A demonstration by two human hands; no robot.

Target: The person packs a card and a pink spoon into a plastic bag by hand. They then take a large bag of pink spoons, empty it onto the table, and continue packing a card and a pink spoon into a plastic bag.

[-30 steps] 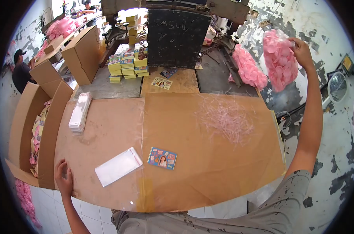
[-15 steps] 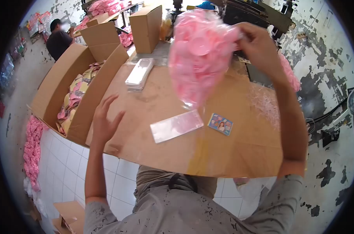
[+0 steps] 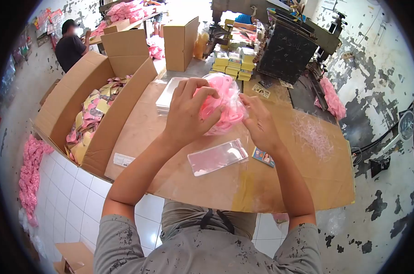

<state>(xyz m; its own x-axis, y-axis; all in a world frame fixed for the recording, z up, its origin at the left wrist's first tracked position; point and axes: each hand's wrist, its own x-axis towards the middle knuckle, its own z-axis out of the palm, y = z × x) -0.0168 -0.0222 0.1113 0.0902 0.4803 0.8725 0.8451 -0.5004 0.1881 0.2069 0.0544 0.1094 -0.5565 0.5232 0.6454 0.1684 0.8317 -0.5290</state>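
Note:
A clear plastic bag of pink pieces (image 3: 225, 107) is between my two hands above the cardboard-covered table. My left hand (image 3: 188, 107) curls round the bag's left side, fingers bent over it and thumb against it. On the right, my right hand (image 3: 263, 121) grips the bag's edge, its fingertips partly hidden by the plastic. Below the bag lies a stack of flat clear plastic sleeves (image 3: 218, 157). A small blue printed card (image 3: 263, 156) lies beside them, partly covered by my right wrist. Behind my left hand is a pile of clear sleeves (image 3: 166, 98).
An open carton (image 3: 129, 109) holding pink and yellow pieces stands at the left. Yellow card stacks (image 3: 234, 64) and a dark machine (image 3: 287, 48) are at the back. Clear shreds (image 3: 314, 134) lie right; a white label strip (image 3: 123, 160) lies left. A person (image 3: 71, 48) sits far left.
The bag has come down from my raised right hand to the table's middle. My left hand has moved up and right onto it. The card stacks behind are now visible.

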